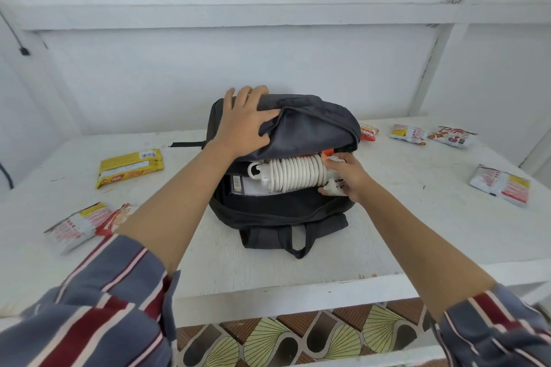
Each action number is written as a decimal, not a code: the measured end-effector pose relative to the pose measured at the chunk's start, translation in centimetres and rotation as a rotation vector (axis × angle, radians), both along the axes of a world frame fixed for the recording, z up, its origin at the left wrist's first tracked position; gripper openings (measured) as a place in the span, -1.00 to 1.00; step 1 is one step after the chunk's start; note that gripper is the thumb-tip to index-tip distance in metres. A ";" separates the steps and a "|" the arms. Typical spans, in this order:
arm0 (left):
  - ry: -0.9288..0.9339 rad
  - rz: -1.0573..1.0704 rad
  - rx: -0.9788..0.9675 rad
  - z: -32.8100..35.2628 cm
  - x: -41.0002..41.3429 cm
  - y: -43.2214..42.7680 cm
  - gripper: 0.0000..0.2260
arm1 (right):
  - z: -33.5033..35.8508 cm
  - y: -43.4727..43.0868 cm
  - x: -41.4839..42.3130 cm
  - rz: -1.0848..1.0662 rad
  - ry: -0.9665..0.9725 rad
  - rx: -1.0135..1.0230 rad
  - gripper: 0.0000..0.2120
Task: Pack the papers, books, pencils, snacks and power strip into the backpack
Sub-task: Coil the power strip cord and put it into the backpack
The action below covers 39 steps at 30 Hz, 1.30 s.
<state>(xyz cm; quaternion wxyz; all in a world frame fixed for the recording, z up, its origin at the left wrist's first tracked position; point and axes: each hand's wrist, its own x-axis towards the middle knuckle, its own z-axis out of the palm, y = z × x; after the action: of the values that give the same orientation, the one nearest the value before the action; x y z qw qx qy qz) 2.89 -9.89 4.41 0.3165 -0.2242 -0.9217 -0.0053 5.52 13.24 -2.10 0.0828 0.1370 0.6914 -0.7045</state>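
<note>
Along the left side of the table [402, 217] three snacks wait unpacked: a yellow pack [129, 168] about midway down that side, and a white packet [76, 226] touching a red packet [117, 219] toward the front-left corner. In the middle, close to the back edge, lies the backpack [286, 211], its mouth open toward the person. The left hand [247, 122] lies spread on the flap [310, 125], fingers fairly straight and thumb pressed into the bunched cloth, pushing it up and back rather than clenching it. In the mouth sits one power strip [292, 177], its white cord wound round it. It is partly in and rests on a flat white sheet with a barcode [247, 186], likely papers or a book; how many lie there cannot be told. Something orange [328, 152] shows behind the strip, and no pencils can be made out. The right hand [346, 176] is curled round the strip's right end, grasping it at the plug. Right of the backpack lie four more snacks: a red bag [368, 132] just beside it, two sachets [408, 134] [453, 137] side by side toward the back-right corner, and one pouch [501, 185] near the right edge. By my reckoning the flat things are in and the strip is being seated. All seven snacks are left to pack, and the zip is still open.
</note>
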 end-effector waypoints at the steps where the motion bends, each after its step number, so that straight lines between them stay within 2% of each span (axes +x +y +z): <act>1: 0.135 -0.028 -0.043 -0.6 0.0 0.4 -0.63 | -0.2 -0.1 0.0 -0.024 0.018 0.034 -0.66; 3: 0.258 -0.098 -0.085 -1.8 0.6 1.4 -0.59 | -0.7 -0.4 0.0 -0.064 0.077 0.099 -0.58; 5: 0.224 -0.145 -0.103 -3.1 1.5 2.2 -0.56 | -1.2 -0.8 0.2 -0.096 0.167 0.157 -0.51; 9: -0.008 -0.237 -0.054 -5.2 2.5 1.5 -0.58 | -1.7 -1.5 0.6 -0.122 0.258 0.318 -0.46; 14: -0.269 -0.141 -0.269 -4.9 2.7 1.2 -0.35 | -1.8 -1.8 0.8 -0.136 0.278 0.374 -0.50; 18: -0.240 -0.074 -0.278 -5.1 3.0 1.6 -0.41 | -2.0 -1.8 0.9 -0.138 0.306 0.395 -0.51; 23: -0.180 -0.010 -0.289 -5.6 3.2 2.4 -0.38 | -1.9 -2.2 1.1 -0.158 0.380 0.458 -0.58; 31: -0.127 0.003 -0.276 -5.8 3.5 2.7 -0.38 | -2.0 -2.2 1.3 -0.083 0.331 0.848 -0.56; 33: -0.134 0.003 -0.259 -5.7 3.6 2.6 -0.39 | -1.8 -1.8 1.2 -0.069 0.295 0.821 -0.55; 39: -0.173 0.007 -0.264 -5.4 3.6 2.8 -0.44 | -0.9 -1.7 1.2 -0.050 0.272 0.551 -0.53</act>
<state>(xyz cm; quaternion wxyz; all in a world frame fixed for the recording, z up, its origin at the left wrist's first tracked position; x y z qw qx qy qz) 6.46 -7.13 -0.94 0.2039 -0.2594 -0.9390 0.0974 6.77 11.52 -3.03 -0.0681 0.0755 0.8577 -0.5040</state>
